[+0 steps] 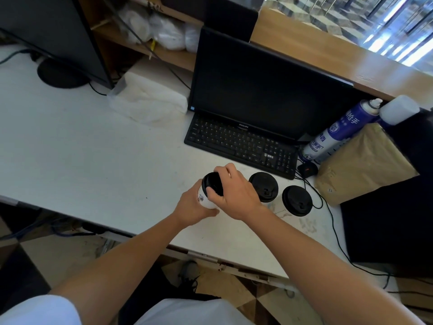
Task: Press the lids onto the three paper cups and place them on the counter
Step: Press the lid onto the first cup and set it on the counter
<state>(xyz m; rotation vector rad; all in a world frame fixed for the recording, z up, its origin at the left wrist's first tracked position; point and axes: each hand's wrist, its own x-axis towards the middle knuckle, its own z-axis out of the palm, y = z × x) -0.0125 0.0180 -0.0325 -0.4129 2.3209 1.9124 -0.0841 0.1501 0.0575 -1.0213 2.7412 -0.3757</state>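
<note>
Three white paper cups with black lids are on the white desk [93, 148]. My left hand [193, 208] wraps around the side of the leftmost cup [204, 200], which is tilted to the left. My right hand [234, 194] lies over its black lid [212, 182], fingers curled on the rim. The middle cup [263, 186] and the right cup [297, 200] stand upright to the right with lids on, untouched.
A black keyboard [239, 144] and monitor [257, 90] sit just behind the cups. A blue spray can [332, 134], a brown paper parcel [365, 165] and a mouse with its cable [307, 169] crowd the right. The raised wooden counter [316, 48] runs along the back.
</note>
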